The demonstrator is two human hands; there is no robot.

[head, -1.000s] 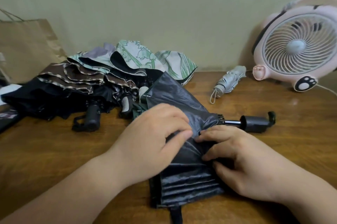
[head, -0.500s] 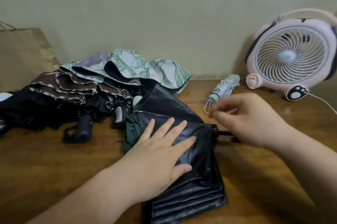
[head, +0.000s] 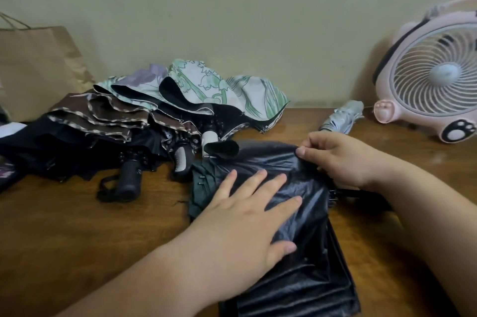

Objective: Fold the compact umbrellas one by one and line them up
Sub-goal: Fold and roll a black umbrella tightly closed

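Clock: read on the table from the person's seat, 12 toward the wall.
Table (head: 77, 239): brown wood, running back to a pale wall.
Black umbrella (head: 307, 280): lies on the table straight ahead of the person, stretching from the centre toward 5 o'clock. Its canopy is loose and creased, with pleats stacked at the near end and a dark green patch at its 9 o'clock edge. Its 3 o'clock end is covered by the right wrist.
Left hand (head: 247, 218): palm down, fingers straight and spread, pressing flat on the middle of the canopy. The forearm comes in from 7 o'clock.
Right hand (head: 346, 162): at the umbrella's 1 o'clock, thumb and fingertips pinching a fold at the canopy's far edge.
Pile (head: 144, 120): unfolded umbrellas heaped at 10 to 11 o'clock. The nearest flap reaches the black umbrella's far-left corner.
Floral umbrella (head: 206, 84): on top of the pile, on the wall side.
Brown umbrella (head: 103, 115): pale trim, on the pile's 9 o'clock side.
Handles: a black one (head: 130, 178) and a grey one (head: 182, 159) point toward the person.
Silver umbrella (head: 340, 116): folded and wrapped, at 1 o'clock beyond the right hand, near the fan.
Fan (head: 433, 79): pink, at 2 o'clock against the wall.
Bag (head: 38, 66): brown paper, at 10 o'clock behind the pile.
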